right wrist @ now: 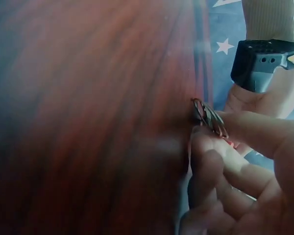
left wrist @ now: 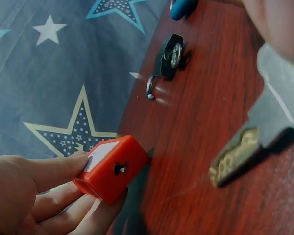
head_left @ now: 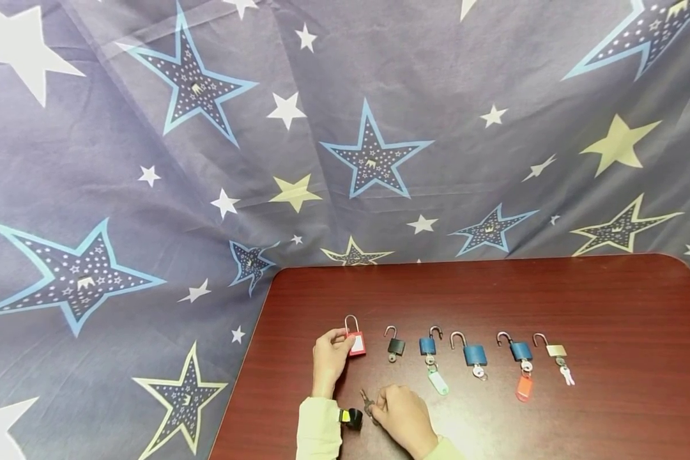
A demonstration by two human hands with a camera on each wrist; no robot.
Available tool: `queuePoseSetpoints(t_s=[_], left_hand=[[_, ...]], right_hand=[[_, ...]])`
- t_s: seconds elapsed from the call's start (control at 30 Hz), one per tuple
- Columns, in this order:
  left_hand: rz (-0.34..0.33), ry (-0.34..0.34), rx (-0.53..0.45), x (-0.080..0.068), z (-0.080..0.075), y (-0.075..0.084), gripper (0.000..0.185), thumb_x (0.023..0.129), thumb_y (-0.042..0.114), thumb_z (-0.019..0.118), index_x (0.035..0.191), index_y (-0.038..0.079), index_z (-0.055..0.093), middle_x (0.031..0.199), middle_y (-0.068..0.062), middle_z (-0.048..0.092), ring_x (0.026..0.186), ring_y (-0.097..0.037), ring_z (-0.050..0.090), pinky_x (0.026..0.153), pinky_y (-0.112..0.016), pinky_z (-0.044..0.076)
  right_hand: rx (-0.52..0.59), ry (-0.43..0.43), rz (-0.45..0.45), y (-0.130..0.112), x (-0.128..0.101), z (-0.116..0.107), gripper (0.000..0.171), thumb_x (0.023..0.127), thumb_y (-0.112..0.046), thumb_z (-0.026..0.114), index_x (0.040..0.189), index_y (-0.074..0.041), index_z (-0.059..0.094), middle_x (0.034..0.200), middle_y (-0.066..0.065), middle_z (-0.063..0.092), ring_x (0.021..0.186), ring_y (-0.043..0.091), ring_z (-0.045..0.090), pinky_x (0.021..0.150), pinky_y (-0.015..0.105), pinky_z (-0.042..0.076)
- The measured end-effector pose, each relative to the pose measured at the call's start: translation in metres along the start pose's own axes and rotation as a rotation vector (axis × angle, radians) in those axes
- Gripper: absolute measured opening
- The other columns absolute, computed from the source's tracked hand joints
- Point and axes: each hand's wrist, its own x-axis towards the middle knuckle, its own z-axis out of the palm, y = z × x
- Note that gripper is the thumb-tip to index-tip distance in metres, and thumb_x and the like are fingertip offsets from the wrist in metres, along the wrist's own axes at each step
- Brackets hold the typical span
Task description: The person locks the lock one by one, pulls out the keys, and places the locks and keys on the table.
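Observation:
My left hand (head_left: 329, 359) pinches a red padlock (head_left: 359, 351) with a white label, its shackle pointing away from me. In the left wrist view, the keyhole (left wrist: 120, 169) in the padlock's base faces the camera. Nearer to me, my right hand (head_left: 405, 416) grips a small bunch of keys (head_left: 367, 405) between thumb and fingers. One key (left wrist: 277, 105) looms large in the left wrist view, its toothed tip apart from the padlock. Seen from the right wrist, the metal bunch (right wrist: 211, 120) sticks out from the fingertips.
To the right stand a black padlock (head_left: 396, 347), several blue padlocks (head_left: 475, 355) and a brass one (head_left: 556, 351) in a row, shackles open, keys inserted. Green (head_left: 438, 383) and orange tags (head_left: 524, 388) hang from two. A star-patterned cloth (head_left: 374, 223) borders the brown table (head_left: 627, 306).

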Motion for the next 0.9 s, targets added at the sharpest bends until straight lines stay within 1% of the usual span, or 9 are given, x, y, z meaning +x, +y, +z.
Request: queuePoseSetpoints(t_s=[0.2,0.33,0.43,0.6,0.73,0.9], left_hand=[[0.004,0.033,0.025,-0.0003,0.0019,-0.0031,0.028,0.085,0.016,0.078,0.105,-0.003,0.073,0.089,-0.015,0.075,0.082,-0.022,0.073,0.074,-0.038,0.058],[-0.006,0.058,0.067,-0.0013,0.0032,-0.0042,0.029,0.085,0.018,0.078,0.105,-0.002,0.073,0.086,-0.012,0.075,0.079,-0.02,0.073,0.074,-0.038,0.057],[0.011,0.068,0.094,-0.0007,0.0042,-0.0039,0.027,0.084,0.017,0.078,0.104,-0.001,0.073,0.086,-0.01,0.075,0.077,-0.018,0.072,0.071,-0.035,0.056],[0.046,0.093,0.135,0.0012,0.005,-0.0041,0.019,0.081,0.013,0.08,0.097,0.003,0.076,0.085,-0.007,0.074,0.068,-0.012,0.067,0.063,-0.027,0.052],[0.044,0.093,0.153,0.002,0.0059,-0.0064,0.017,0.082,0.014,0.079,0.096,0.005,0.077,0.086,-0.006,0.075,0.067,-0.009,0.065,0.06,-0.025,0.051],[0.033,0.092,0.154,0.0015,0.0057,-0.0075,0.017,0.083,0.016,0.078,0.098,0.007,0.077,0.088,-0.004,0.074,0.07,-0.01,0.066,0.064,-0.027,0.052]], right_hand=[[-0.026,0.009,-0.013,-0.0012,-0.0029,-0.0002,0.033,0.071,-0.024,0.082,0.056,-0.025,0.053,0.052,-0.017,0.049,0.047,0.002,0.043,0.044,0.024,0.033],[-0.024,-0.008,-0.01,-0.0034,-0.0041,-0.0019,0.032,0.072,-0.025,0.083,0.057,-0.025,0.054,0.053,-0.017,0.049,0.048,0.002,0.043,0.044,0.025,0.034],[-0.017,-0.013,-0.01,-0.0035,-0.0036,-0.0028,0.032,0.072,-0.026,0.083,0.057,-0.025,0.055,0.053,-0.018,0.051,0.048,0.002,0.045,0.044,0.025,0.035],[-0.015,-0.019,-0.007,-0.0023,-0.0021,-0.0029,0.033,0.072,-0.026,0.084,0.057,-0.024,0.054,0.054,-0.015,0.053,0.049,0.004,0.045,0.044,0.026,0.034],[-0.018,-0.019,-0.004,-0.002,-0.0011,-0.0035,0.032,0.072,-0.026,0.083,0.059,-0.024,0.054,0.056,-0.013,0.053,0.049,0.006,0.046,0.044,0.027,0.034],[-0.015,-0.022,-0.005,-0.0014,-0.0006,-0.0049,0.031,0.074,-0.027,0.083,0.06,-0.023,0.054,0.057,-0.013,0.053,0.05,0.005,0.046,0.045,0.026,0.034]])
